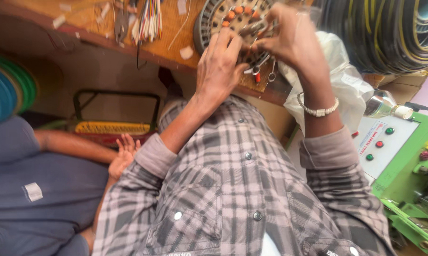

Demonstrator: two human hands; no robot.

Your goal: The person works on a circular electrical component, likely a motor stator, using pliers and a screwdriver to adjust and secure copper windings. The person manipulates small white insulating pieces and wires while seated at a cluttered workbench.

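A round metal motor stator with copper-coloured windings lies on the wooden workbench. My left hand rests on its near rim, fingers spread over the slots. My right hand, with a silver bracelet at the wrist, pinches wires at the stator's right side. Both arms wear a grey checked shirt with rolled sleeves. What lies under my fingers is hidden.
A bundle of coloured wires and pliers lie on the bench. A white plastic bag, black cable coils, a green machine panel with buttons. Another person in grey sits at the left, hand near me.
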